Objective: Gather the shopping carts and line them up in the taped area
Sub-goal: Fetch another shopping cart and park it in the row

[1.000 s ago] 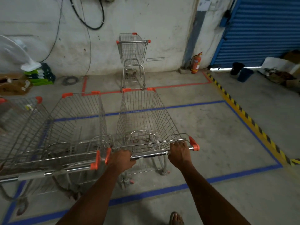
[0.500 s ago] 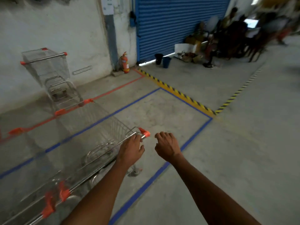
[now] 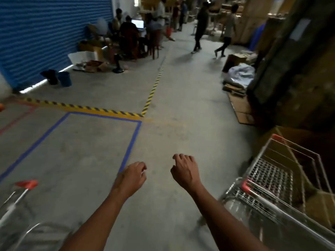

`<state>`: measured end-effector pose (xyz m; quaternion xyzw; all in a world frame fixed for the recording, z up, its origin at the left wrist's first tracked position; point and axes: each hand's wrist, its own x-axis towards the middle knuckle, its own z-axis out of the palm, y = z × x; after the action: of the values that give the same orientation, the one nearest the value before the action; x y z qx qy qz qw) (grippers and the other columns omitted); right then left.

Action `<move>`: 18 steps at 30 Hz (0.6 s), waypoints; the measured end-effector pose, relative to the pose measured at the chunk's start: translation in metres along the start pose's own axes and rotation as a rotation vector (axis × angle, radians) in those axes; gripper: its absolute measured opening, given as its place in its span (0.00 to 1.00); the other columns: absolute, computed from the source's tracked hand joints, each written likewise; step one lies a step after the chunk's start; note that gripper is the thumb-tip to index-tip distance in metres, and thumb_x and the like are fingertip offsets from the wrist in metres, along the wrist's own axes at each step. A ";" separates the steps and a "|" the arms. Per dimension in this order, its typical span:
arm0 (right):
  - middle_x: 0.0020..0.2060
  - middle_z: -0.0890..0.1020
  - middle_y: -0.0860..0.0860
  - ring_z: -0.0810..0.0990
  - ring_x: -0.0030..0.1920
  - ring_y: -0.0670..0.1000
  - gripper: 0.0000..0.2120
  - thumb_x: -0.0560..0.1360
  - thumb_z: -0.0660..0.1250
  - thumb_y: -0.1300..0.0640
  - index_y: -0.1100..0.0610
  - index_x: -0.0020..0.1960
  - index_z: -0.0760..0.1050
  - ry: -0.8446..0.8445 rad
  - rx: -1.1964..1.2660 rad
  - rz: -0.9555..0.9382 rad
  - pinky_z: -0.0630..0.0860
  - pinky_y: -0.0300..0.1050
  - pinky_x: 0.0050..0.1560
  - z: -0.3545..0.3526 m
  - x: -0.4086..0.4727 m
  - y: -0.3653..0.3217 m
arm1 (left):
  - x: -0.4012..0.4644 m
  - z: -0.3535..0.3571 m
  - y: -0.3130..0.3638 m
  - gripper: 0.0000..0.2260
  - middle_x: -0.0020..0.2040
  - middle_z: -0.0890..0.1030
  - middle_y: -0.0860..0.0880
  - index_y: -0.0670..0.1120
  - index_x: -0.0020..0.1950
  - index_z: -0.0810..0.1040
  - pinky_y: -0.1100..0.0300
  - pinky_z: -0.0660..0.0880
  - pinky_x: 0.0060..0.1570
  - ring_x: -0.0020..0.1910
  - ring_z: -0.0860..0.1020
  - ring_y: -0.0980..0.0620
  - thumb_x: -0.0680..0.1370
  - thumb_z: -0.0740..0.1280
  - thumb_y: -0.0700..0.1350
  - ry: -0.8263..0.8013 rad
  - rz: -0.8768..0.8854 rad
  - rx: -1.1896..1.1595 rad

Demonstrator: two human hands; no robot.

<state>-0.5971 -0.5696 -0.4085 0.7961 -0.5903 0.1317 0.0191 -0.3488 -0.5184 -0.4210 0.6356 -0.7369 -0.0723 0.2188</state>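
Now both the left hand (image 3: 133, 175) and right hand (image 3: 184, 170) hang loosely curled, holding nothing. A stray cart (image 3: 272, 180) waits at lower right; reaching carelessly could snag fingers in its wire or roll it off the blue tape (image 3: 129, 147) line.

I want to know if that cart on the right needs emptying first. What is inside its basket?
Nothing shows inside the cart basket: through the wire mesh only floor and brown cardboard boxes behind it appear. Its near lower corner is blurred and cut off, so that part cannot be judged.
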 end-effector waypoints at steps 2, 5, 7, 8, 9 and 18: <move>0.43 0.80 0.50 0.79 0.45 0.56 0.14 0.67 0.65 0.55 0.53 0.53 0.76 0.009 -0.022 0.092 0.73 0.52 0.51 -0.011 -0.026 0.050 | 0.016 0.029 0.044 0.07 0.44 0.79 0.53 0.54 0.50 0.73 0.56 0.76 0.42 0.43 0.80 0.50 0.74 0.69 0.46 -0.063 0.096 -0.036; 0.44 0.80 0.50 0.79 0.46 0.55 0.14 0.68 0.65 0.56 0.52 0.54 0.75 -0.003 -0.050 0.228 0.72 0.53 0.51 -0.026 -0.070 0.117 | 0.035 0.068 0.113 0.06 0.45 0.79 0.54 0.54 0.51 0.74 0.56 0.76 0.44 0.44 0.79 0.51 0.75 0.67 0.47 -0.117 0.220 -0.066; 0.45 0.80 0.50 0.79 0.46 0.55 0.13 0.69 0.64 0.56 0.52 0.54 0.75 0.003 -0.097 0.298 0.71 0.54 0.54 -0.036 -0.098 0.157 | 0.045 0.090 0.163 0.05 0.46 0.80 0.53 0.52 0.52 0.76 0.57 0.77 0.45 0.45 0.80 0.52 0.77 0.67 0.47 -0.132 0.318 -0.104; 0.45 0.80 0.50 0.78 0.46 0.55 0.13 0.70 0.64 0.56 0.52 0.55 0.74 0.006 -0.111 0.323 0.71 0.54 0.56 -0.042 -0.110 0.174 | 0.049 0.099 0.188 0.06 0.47 0.80 0.53 0.51 0.53 0.76 0.57 0.77 0.46 0.46 0.80 0.52 0.77 0.68 0.47 -0.129 0.369 -0.134; 0.47 0.80 0.51 0.78 0.47 0.55 0.14 0.71 0.63 0.56 0.52 0.56 0.74 0.011 -0.118 0.339 0.72 0.54 0.57 -0.048 -0.123 0.190 | 0.053 0.108 0.213 0.07 0.49 0.81 0.53 0.50 0.55 0.77 0.58 0.77 0.47 0.46 0.80 0.53 0.77 0.69 0.47 -0.125 0.418 -0.158; 0.51 0.78 0.51 0.77 0.51 0.55 0.22 0.72 0.63 0.44 0.53 0.63 0.70 -0.069 -0.182 0.653 0.73 0.55 0.59 -0.075 -0.236 0.305 | 0.060 0.173 0.372 0.18 0.55 0.81 0.50 0.48 0.64 0.75 0.54 0.74 0.60 0.53 0.79 0.48 0.75 0.69 0.50 -0.271 0.781 -0.205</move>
<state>-0.9630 -0.4273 -0.4295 0.5639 -0.8238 0.0508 0.0267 -0.7625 -0.5387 -0.4190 0.2683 -0.9334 -0.1399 0.1930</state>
